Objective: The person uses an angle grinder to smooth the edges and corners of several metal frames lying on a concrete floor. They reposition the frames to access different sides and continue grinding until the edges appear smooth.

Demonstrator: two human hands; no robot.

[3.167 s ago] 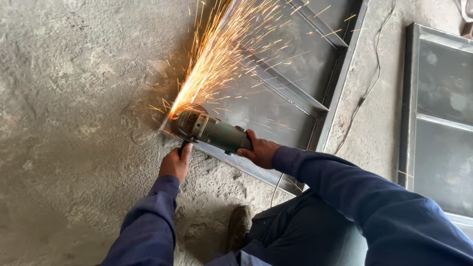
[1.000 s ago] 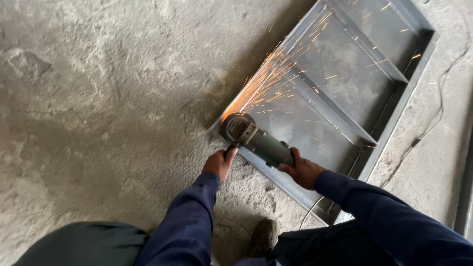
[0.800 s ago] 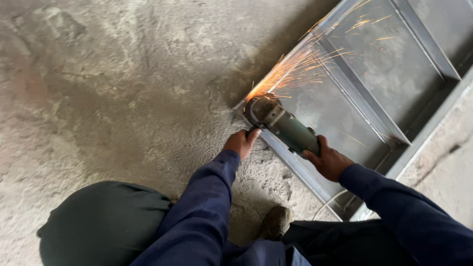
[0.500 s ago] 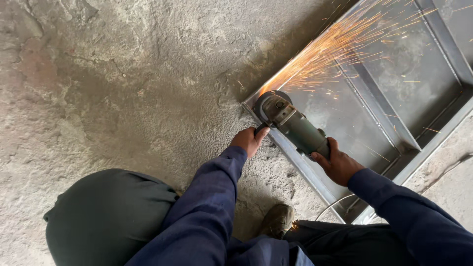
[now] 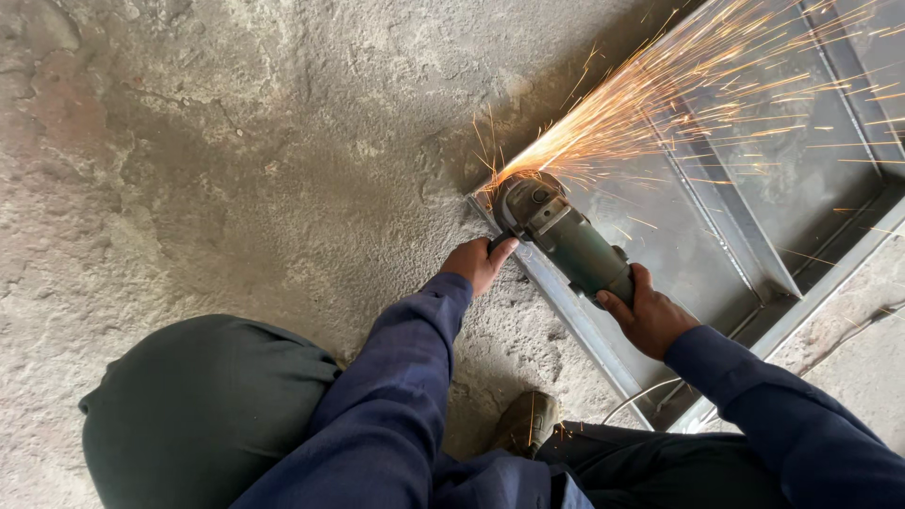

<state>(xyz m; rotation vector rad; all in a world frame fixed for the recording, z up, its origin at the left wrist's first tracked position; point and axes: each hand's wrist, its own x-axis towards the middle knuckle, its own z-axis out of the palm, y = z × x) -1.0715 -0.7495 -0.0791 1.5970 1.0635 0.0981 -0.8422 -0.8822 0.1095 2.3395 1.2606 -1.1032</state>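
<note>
Soft, even daylight falls on the concrete floor [image 5: 236,160], bright enough to show its rough grain, with only faint shadows near the metal frame [image 5: 754,236]. The sparks [image 5: 679,104] are the brightest spot, streaked into orange lines by their motion. The dark sleeves [image 5: 396,405] at the bottom edge look slightly soft and stretched.
</note>
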